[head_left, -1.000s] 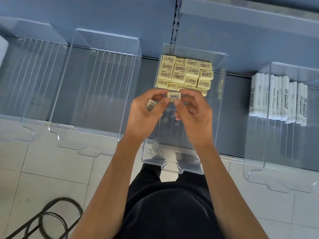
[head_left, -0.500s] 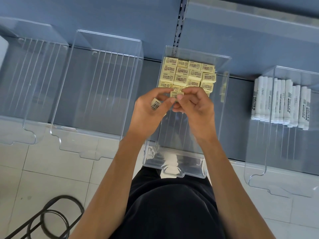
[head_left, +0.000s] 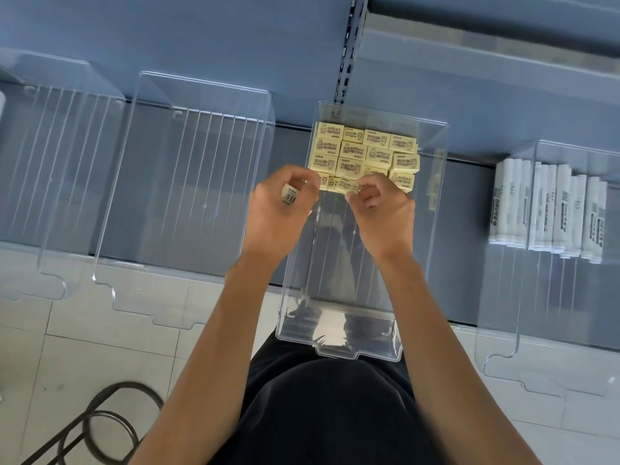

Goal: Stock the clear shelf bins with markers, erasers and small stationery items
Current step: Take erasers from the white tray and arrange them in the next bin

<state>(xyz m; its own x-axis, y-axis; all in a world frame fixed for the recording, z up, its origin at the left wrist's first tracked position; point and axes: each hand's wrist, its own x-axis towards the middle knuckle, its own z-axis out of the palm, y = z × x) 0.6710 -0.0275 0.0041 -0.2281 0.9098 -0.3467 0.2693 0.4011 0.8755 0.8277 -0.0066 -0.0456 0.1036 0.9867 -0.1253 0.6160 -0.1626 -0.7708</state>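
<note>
The left hand [head_left: 281, 216] grips a spare eraser [head_left: 290, 197]; the right hand [head_left: 385, 213] pinches a second eraser [head_left: 348, 185] in the bin [head_left: 339, 350]; released crooked, it may topple.

Erasers [head_left: 365, 152] fill the middle bin's [head_left: 339, 344] back; markers [head_left: 550, 213] in the bin to its right.

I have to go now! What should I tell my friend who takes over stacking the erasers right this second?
Left hand: grips a barcoded eraser at the eraser bin's left wall.
Right hand: pinches a tilted eraser at the front row of the yellow erasers.
Done: erasers fill the back of that bin; white markers lie in the right bin.
Left: seat both erasers, fill the bin's front part, then stock the next bin left and the far-left bin, which show no stock.
</note>
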